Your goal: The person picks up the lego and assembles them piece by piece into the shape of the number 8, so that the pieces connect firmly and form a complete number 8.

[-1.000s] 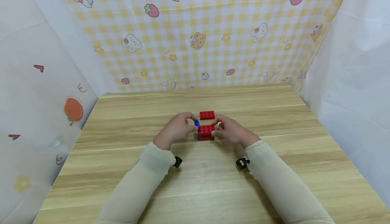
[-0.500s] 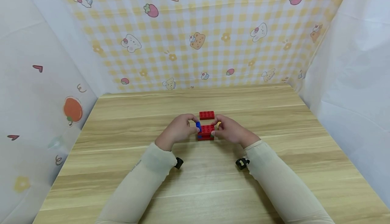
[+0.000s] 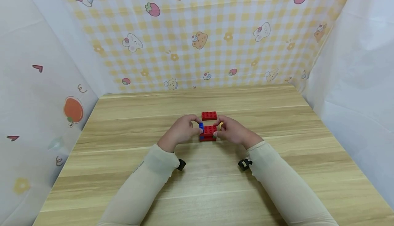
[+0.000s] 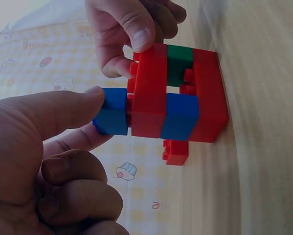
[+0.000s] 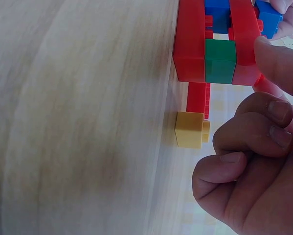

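Observation:
My left hand [image 3: 180, 132] pinches a blue brick [image 4: 114, 112] between thumb and index finger over the left end of a small stack. Red studs show in a narrow gap between that brick and the stack's upper red brick [image 4: 151, 93]. Under this red brick sit another blue brick [image 4: 180, 116] at the left and a green brick [image 5: 220, 61] at the right, with an opening between them. A lower red brick [image 4: 211, 93] forms the base on the table. My right hand [image 3: 234, 131] holds the right end of the upper red brick with thumb and index finger.
Behind the stack a loose red brick [image 3: 209, 116] lies on the wooden table [image 3: 212, 191]. A yellow brick [image 5: 189, 129] stands right of the stack, partly hidden by the right hand in the head view. A checked cloth [image 3: 197, 62] hangs at the back.
My left hand has moved slightly right with the blue brick, which has gone from tilted beside the stack to upright over its left end. The right hand stays in place.

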Demonstrator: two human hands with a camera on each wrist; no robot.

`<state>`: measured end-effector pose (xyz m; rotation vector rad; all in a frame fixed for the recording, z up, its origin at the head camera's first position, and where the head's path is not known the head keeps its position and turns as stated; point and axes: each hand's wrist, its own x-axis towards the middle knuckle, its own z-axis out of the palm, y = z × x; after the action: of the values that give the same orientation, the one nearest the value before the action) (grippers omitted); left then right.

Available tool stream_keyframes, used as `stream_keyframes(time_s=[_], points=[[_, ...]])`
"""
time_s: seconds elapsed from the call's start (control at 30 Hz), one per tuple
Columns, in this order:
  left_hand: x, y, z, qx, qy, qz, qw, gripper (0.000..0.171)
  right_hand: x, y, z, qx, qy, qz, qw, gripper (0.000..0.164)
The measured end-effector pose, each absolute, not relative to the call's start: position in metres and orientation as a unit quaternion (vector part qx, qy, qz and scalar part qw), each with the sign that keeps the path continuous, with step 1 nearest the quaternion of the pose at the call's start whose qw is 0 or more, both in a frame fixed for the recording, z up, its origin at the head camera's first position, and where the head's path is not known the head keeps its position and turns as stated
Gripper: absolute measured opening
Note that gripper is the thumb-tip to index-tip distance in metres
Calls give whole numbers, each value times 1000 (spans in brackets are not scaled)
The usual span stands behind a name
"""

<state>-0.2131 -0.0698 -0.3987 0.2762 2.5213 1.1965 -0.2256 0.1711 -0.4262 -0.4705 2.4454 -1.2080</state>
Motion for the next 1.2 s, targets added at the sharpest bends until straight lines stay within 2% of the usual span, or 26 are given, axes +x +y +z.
stream_keyframes(time_s=[1.03,1.2], points=[[-210,-70,-408,104,888,423,148,30,-224,169,-423,-162,866,-434,191,26],[-207,-70,-407,107,885,430,143,38,-224,170,-423,-160,865,-433,195,25]])
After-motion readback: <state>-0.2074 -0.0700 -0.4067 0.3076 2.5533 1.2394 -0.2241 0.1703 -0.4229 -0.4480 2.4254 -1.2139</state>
